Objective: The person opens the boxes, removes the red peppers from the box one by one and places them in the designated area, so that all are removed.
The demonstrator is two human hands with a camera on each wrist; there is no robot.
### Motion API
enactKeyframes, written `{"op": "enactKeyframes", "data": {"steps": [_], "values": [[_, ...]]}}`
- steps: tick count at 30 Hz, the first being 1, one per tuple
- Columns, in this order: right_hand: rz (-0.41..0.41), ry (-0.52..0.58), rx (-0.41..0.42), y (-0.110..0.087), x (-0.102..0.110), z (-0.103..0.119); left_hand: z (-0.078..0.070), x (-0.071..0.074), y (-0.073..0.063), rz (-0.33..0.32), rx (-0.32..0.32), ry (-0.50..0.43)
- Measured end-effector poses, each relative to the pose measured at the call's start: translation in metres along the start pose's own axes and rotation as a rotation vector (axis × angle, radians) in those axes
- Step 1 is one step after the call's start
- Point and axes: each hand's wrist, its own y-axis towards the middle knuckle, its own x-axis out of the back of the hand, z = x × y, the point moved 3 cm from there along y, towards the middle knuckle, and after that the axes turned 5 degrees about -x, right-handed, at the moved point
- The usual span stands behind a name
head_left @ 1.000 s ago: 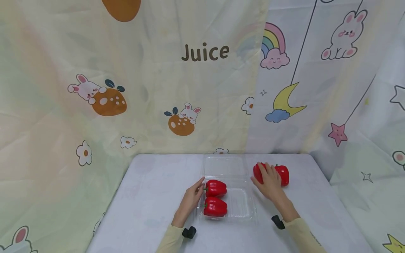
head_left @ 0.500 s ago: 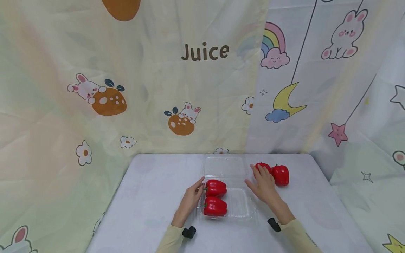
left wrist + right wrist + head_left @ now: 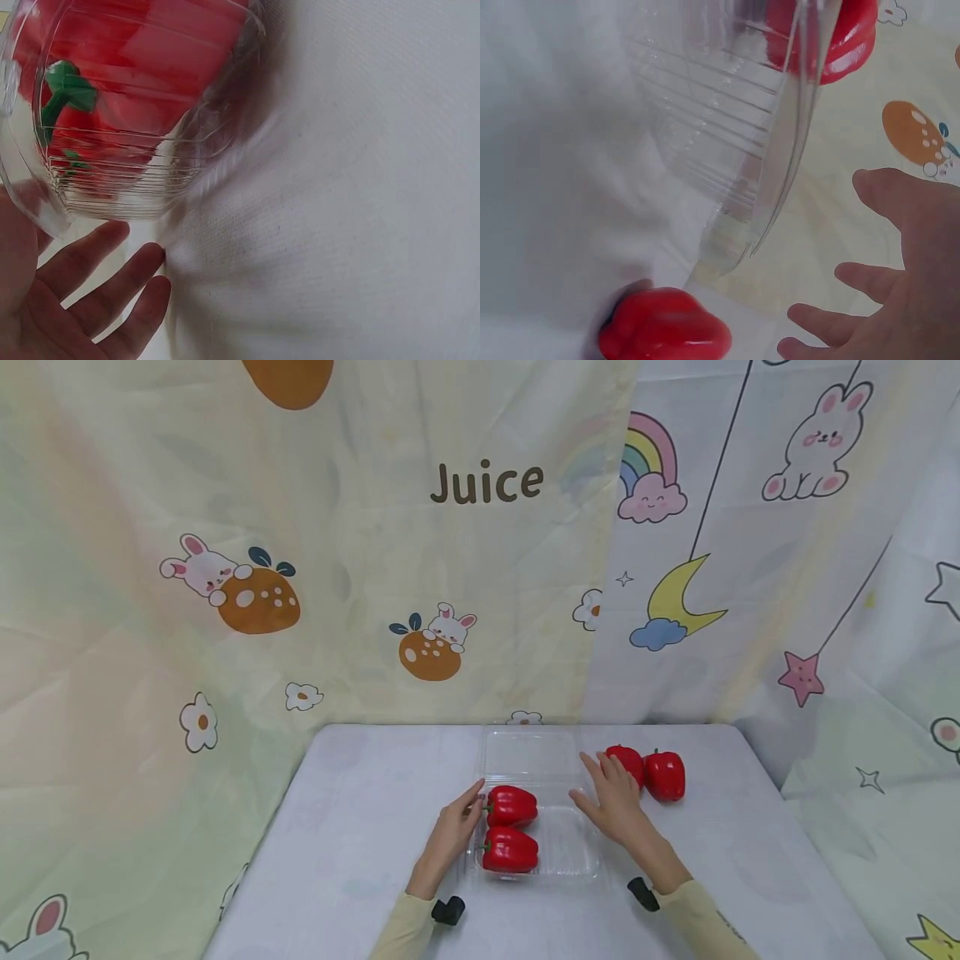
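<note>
A clear plastic clamshell box (image 3: 566, 852) lies with its lid folded back on the white table. Two red bell peppers (image 3: 512, 850) with green stems sit in its left half, one behind the other. My left hand (image 3: 452, 827) is at the box's left side, its fingers loosely extended along the rim; the left wrist view shows those fingers (image 3: 112, 292) spread just below the ribbed wall. My right hand (image 3: 618, 806), fingers spread and holding nothing, hovers by the box's right edge. It partly hides a third red bell pepper (image 3: 628, 760).
Another red bell pepper (image 3: 664, 776) stands just right of the partly hidden one. The transparent lid (image 3: 532, 752) lies toward the table's back edge. Behind the table (image 3: 360, 827) hangs a printed curtain (image 3: 487, 560).
My right hand has come off the pepper at the back right and moved left, empty, toward the box's right edge. The left hand has stayed in place.
</note>
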Motion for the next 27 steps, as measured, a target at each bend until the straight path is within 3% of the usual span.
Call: {"op": "enactKeyframes", "data": {"steps": [27], "values": [[0.046, -0.013, 0.112, -0.005, -0.012, 0.032, 0.002, -0.001, 0.001, 0.010, 0.017, -0.020]]}}
